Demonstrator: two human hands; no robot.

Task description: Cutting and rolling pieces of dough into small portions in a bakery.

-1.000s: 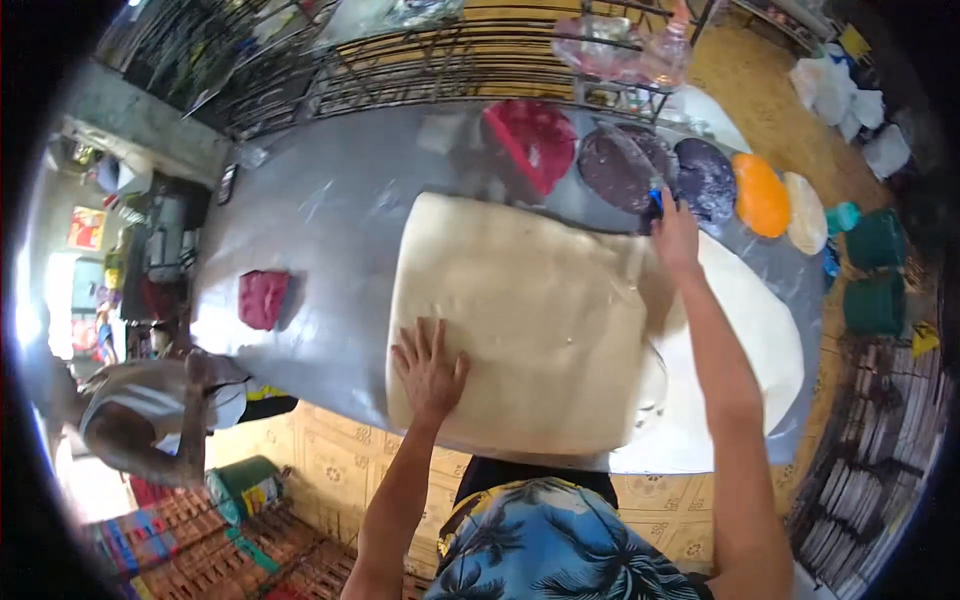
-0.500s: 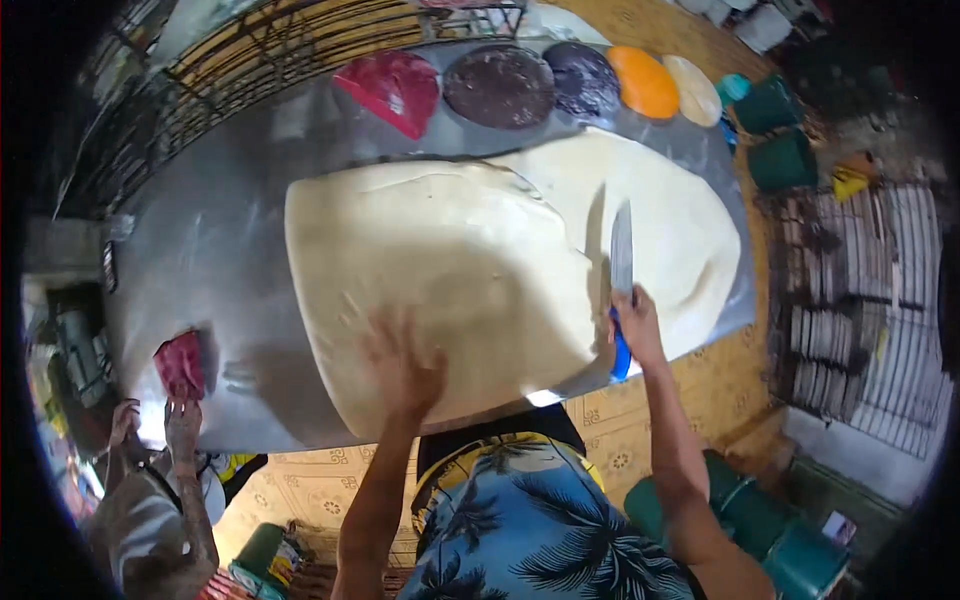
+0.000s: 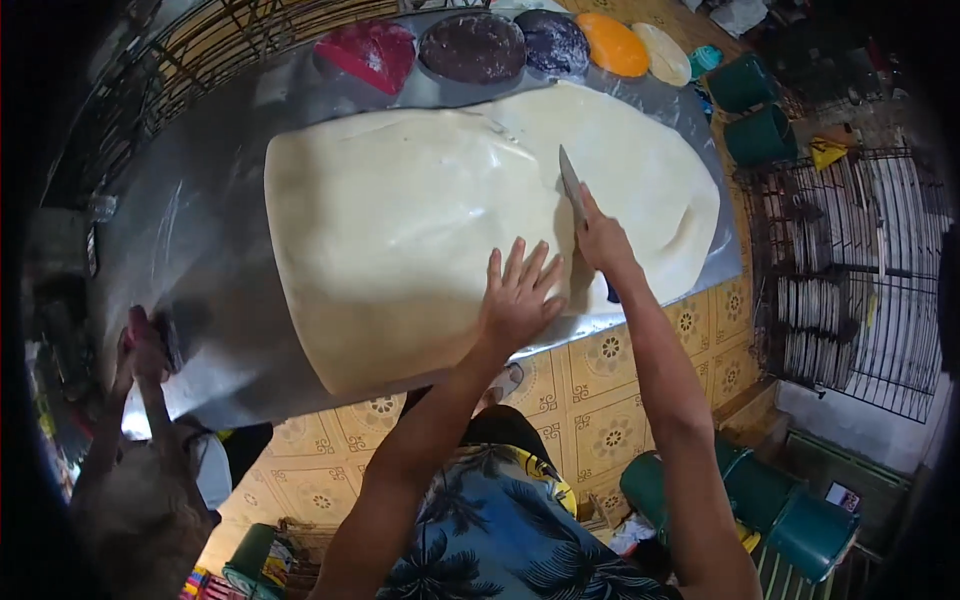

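Observation:
A large, smooth, cream-coloured slab of dough-like mass [image 3: 370, 230] covers much of the metal table [image 3: 215, 250]. An overlapping edge runs across its upper middle, and its right part lies thinner and rounded. My right hand [image 3: 606, 243] grips a knife [image 3: 571, 186] by its blue handle, mostly hidden by the hand. The blade points up and slightly left over the slab; whether it touches the surface I cannot tell. My left hand [image 3: 518, 305], fingers spread, lies flat on the slab's near edge, left of the knife.
Along the far edge sit a red mass [image 3: 375, 55], a brown one [image 3: 472, 48], a dark purple one [image 3: 553, 44], an orange one [image 3: 613, 46] and a cream one [image 3: 668, 54]. At left a co-worker's hands [image 3: 145, 360] hold a reddish piece. Green bins [image 3: 762, 135] and wire racks [image 3: 850, 290] stand right.
My left hand has moved right across the slab toward the knife. My right hand has shifted up and left, tilting the blade leftward. The co-worker has lifted the reddish piece.

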